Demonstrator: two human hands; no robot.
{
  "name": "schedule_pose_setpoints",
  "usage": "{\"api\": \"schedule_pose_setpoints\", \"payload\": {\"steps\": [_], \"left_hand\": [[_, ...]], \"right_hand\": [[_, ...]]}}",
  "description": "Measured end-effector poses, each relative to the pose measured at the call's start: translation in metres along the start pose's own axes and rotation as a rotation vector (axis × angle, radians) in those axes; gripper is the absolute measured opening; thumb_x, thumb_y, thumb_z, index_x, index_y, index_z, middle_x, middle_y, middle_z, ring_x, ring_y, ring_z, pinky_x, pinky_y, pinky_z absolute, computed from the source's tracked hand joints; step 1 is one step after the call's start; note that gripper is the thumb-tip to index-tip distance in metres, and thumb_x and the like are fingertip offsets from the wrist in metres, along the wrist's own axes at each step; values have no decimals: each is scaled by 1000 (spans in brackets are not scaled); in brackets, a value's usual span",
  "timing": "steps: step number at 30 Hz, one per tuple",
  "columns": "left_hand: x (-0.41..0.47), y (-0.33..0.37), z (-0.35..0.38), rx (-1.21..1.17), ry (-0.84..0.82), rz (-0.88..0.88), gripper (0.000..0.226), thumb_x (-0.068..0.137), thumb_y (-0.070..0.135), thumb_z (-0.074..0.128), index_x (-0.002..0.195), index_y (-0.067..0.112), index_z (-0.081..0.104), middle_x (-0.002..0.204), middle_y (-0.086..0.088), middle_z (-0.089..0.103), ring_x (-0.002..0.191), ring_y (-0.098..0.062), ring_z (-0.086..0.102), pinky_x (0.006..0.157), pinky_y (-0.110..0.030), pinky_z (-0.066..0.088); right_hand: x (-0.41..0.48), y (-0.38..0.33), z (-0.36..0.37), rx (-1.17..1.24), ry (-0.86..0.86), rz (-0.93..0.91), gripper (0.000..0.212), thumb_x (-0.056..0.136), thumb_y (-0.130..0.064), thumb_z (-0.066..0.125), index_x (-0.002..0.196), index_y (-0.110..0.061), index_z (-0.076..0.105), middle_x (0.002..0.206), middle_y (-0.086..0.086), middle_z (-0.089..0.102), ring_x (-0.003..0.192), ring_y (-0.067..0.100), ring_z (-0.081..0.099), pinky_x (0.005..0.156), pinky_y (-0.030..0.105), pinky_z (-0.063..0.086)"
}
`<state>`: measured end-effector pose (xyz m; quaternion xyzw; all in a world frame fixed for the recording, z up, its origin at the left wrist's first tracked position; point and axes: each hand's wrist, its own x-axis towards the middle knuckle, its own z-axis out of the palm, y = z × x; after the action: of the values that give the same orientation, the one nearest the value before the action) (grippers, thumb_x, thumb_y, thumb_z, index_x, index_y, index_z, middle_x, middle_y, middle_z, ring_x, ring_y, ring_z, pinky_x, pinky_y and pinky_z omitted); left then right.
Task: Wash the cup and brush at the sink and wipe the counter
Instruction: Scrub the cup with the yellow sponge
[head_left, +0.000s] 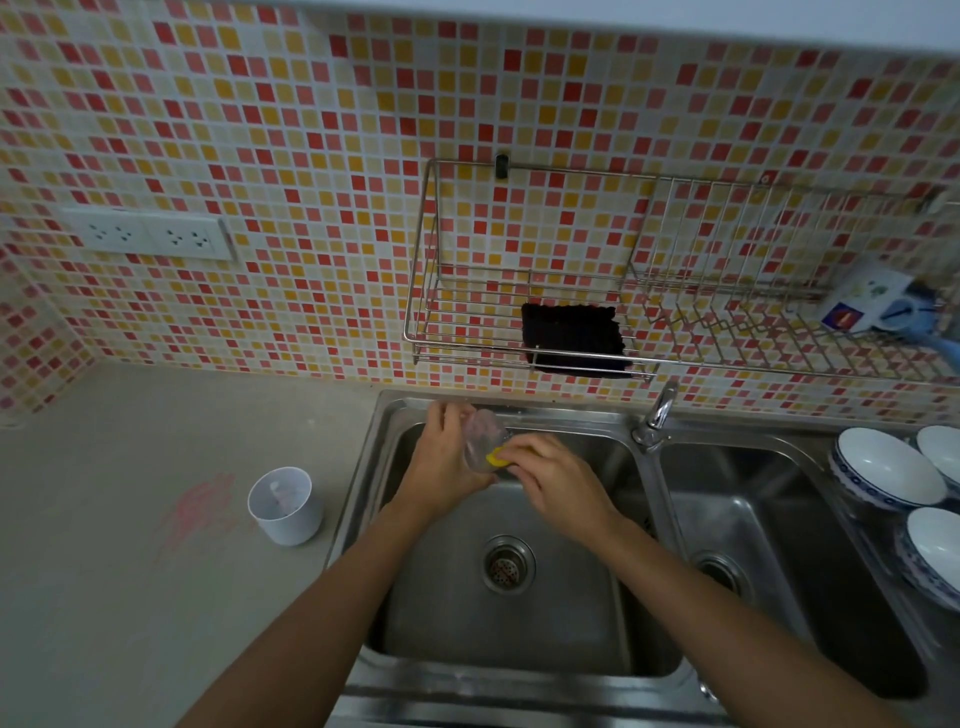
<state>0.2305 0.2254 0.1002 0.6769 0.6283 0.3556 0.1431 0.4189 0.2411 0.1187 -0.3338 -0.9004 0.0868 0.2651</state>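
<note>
a clear cup (485, 439) tilts over the left sink (519, 613) basin, left hand (441, 462) wrapped round its body, right hand (558, 478) pinching a yellow sponge (496, 460) at its rim. it looks light, slippery, maybe breakable. a white cup (284, 505) stands on the table (130, 597) beside a pink smear (200, 509).
</note>
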Motion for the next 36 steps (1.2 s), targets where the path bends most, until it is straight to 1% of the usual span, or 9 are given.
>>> {"api": "schedule_pose_setpoints", "payload": {"steps": [4, 6, 12, 17, 23, 26, 30, 33, 36], "left_hand": [[4, -7, -5, 205, -37, 84, 84, 58, 46, 83, 128, 19, 47, 124, 0, 49, 116, -20, 45, 103, -45, 38], [7, -7, -8, 316, -100, 80, 83, 62, 50, 79, 134, 26, 44, 130, 5, 48, 126, -20, 37, 112, -52, 23], [16, 4, -13, 216, -172, 216, 77, 63, 34, 81, 132, 17, 50, 127, -1, 53, 117, -20, 46, 96, -24, 34], [19, 0, -15, 235, -216, 190, 82, 65, 32, 82, 137, 21, 44, 132, 2, 49, 121, -17, 42, 97, -21, 33], [20, 12, -10, 218, -246, 259, 80, 62, 27, 84, 134, 20, 48, 130, 1, 52, 121, -18, 44, 105, -29, 35], [24, 14, -14, 205, -254, 244, 82, 63, 30, 85, 135, 19, 48, 132, 1, 51, 124, -17, 42, 108, -32, 34], [22, 9, -19, 176, -296, 176, 85, 64, 30, 85, 137, 21, 44, 136, 2, 46, 128, -18, 38, 109, -31, 33], [25, 12, -23, 139, -310, 162, 86, 63, 25, 86, 138, 18, 44, 137, -1, 47, 129, -18, 38, 109, -26, 25], [29, 16, -26, 112, -302, 157, 86, 64, 25, 86, 139, 16, 44, 137, -2, 47, 128, -16, 37, 103, -20, 22]], "right_hand": [[2, -1, 7, 188, -99, 133, 32, 89, -3, 59, 117, -16, 68, 117, -2, 69, 112, 13, 57, 100, 13, 36], [3, 0, 5, 172, -143, 72, 35, 86, 0, 62, 113, -18, 70, 114, -5, 70, 112, 13, 60, 100, 19, 42], [9, 15, -8, -314, -80, -180, 40, 68, -5, 81, 104, -24, 74, 113, -9, 70, 112, 17, 63, 84, 32, 52], [2, 3, 9, 273, -100, 158, 32, 85, 2, 60, 110, -14, 71, 114, -1, 70, 107, -4, 57, 99, 15, 44], [12, 15, -15, -326, -150, -208, 34, 71, -5, 76, 102, -18, 73, 111, -3, 71, 111, 17, 63, 79, 36, 55], [9, 16, -9, -158, -159, -104, 30, 80, -3, 68, 106, -18, 72, 113, -4, 70, 111, 14, 61, 89, 35, 53], [6, 16, -6, 69, -221, 33, 29, 89, -12, 62, 115, -22, 69, 120, -6, 67, 114, 6, 58, 103, 12, 36], [6, 24, -10, -177, -199, -151, 35, 82, -10, 69, 116, -20, 68, 123, -3, 66, 118, 19, 58, 97, 35, 49], [8, 25, -8, -288, -137, -178, 42, 72, -7, 80, 111, -18, 70, 117, -1, 68, 114, 24, 61, 90, 40, 54]]}}
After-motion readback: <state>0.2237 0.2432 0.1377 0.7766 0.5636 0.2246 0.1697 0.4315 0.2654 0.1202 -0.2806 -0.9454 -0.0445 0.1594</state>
